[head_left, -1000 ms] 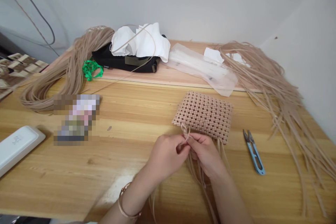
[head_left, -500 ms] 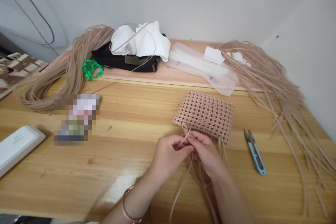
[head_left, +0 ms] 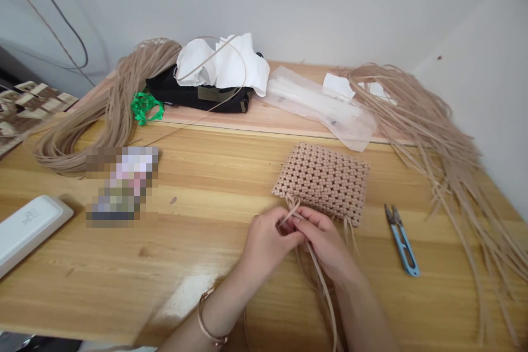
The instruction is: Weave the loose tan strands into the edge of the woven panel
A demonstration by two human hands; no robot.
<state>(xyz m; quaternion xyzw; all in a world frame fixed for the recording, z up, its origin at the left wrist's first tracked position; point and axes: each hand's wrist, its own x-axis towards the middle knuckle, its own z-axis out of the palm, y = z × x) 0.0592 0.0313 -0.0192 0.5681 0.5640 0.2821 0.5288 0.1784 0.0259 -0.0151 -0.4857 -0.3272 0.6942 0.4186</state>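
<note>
A small woven panel [head_left: 325, 179] of beige cord lies on the wooden table [head_left: 198, 242]. Loose beige strands [head_left: 319, 280] trail from its near left corner toward me. My left hand [head_left: 268, 242], with a bracelet on the wrist, pinches those strands just below the corner. My right hand [head_left: 325, 242] meets it, fingers curled around the same strands. Both hands touch each other at the knot.
Blue snips [head_left: 402, 239] lie right of the panel. Long cord bundles sit at the far left [head_left: 107, 104] and right [head_left: 437, 137]. A black bag [head_left: 198, 96] under white paper, a plastic sleeve [head_left: 322, 104], green ribbon [head_left: 144, 107] and a white case [head_left: 28, 228] are also here.
The hands have stayed at the panel's corner, working the strands. A strand that hung loose to the lower left half a second ago is now drawn in toward the right wrist.
</note>
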